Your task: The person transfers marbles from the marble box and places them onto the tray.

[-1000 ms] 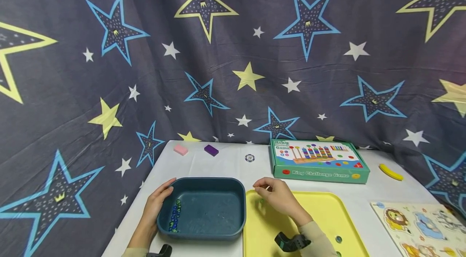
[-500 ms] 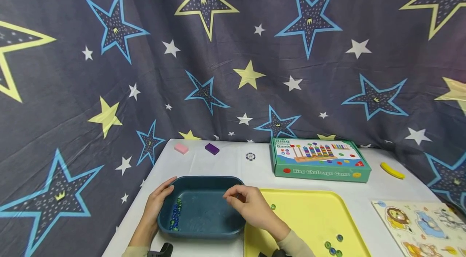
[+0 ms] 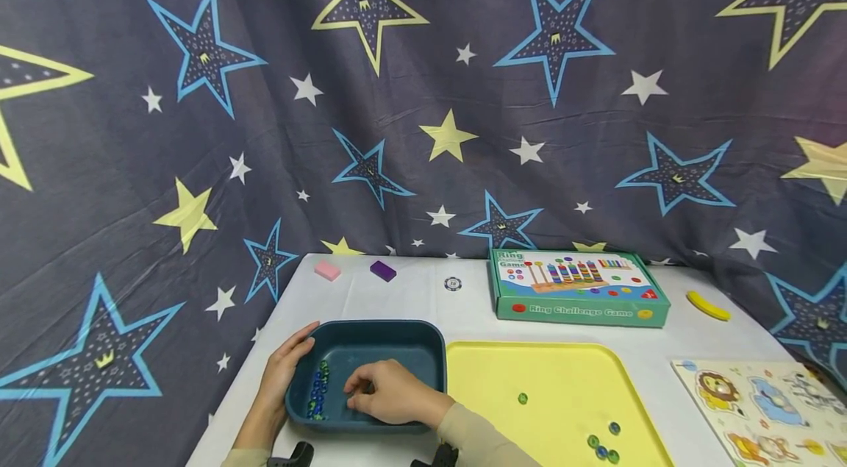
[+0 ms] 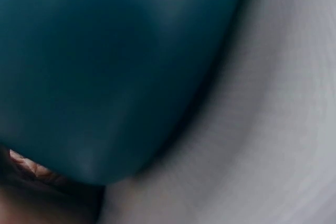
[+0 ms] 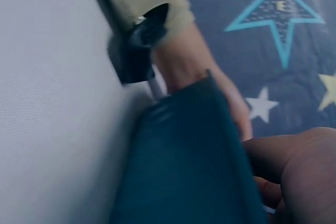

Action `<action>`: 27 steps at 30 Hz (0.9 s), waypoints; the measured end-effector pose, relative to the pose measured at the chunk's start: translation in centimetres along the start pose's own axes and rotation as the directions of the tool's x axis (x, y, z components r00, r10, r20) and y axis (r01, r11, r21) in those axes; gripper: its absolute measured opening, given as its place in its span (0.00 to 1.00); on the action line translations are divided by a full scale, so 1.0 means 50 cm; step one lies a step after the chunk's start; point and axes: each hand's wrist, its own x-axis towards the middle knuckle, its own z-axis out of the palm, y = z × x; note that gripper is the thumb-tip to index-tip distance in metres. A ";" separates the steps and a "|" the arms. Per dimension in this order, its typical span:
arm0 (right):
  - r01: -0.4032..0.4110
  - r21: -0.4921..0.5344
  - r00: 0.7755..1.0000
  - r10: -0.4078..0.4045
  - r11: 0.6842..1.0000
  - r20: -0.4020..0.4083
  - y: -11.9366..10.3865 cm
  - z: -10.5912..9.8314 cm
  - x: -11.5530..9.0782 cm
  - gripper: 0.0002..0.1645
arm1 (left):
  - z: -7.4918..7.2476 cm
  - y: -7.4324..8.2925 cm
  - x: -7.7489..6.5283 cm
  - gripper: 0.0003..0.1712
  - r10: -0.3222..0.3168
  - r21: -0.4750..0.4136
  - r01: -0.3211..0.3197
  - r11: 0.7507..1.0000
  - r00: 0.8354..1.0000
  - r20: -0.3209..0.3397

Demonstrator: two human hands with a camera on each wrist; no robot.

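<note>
A dark teal tub (image 3: 433,349) stands on the white table, its wall also filling much of the left wrist view. My left hand (image 3: 281,371) holds the tub's left end, fingers at the rim. Blue and green marbles (image 3: 318,392) lie in a band along the left inside of the tub. My right hand (image 3: 390,392) reaches into the tub just right of those marbles, fingers curled and fingertips close together; I cannot tell whether a marble is between them. In the right wrist view the right hand (image 5: 310,174) is over the tub wall (image 5: 184,156).
A yellow tray (image 3: 562,364) adjoins the tub on the right, with a lone green marble (image 3: 523,398) and several marbles (image 3: 601,452) near its front. Behind are a green game box (image 3: 582,305), pink block (image 3: 327,271), purple block (image 3: 383,271) and round chip (image 3: 453,284). An animal puzzle (image 3: 761,408) lies right.
My right hand has moved left from over the yellow tray, across the tub's rim and into the tub. The lone green marble has rolled forward and right on the tray. The left hand stays put.
</note>
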 end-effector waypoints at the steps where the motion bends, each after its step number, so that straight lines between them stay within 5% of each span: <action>1: -0.005 -0.009 1.000 0.005 1.000 0.011 -0.001 0.005 0.007 0.10 | 0.000 0.000 0.000 0.28 -0.002 -0.003 0.002 1.000 1.000 -0.001; 18: -0.114 0.030 0.983 0.109 0.993 0.145 -0.009 0.048 0.060 0.11 | -0.001 0.007 -0.002 0.27 0.012 -0.019 -0.011 1.000 1.000 0.024; 27: -0.207 0.031 0.957 0.196 0.978 0.213 -0.010 0.057 0.074 0.08 | -0.003 0.005 -0.004 0.27 0.004 -0.042 -0.003 0.999 0.999 0.033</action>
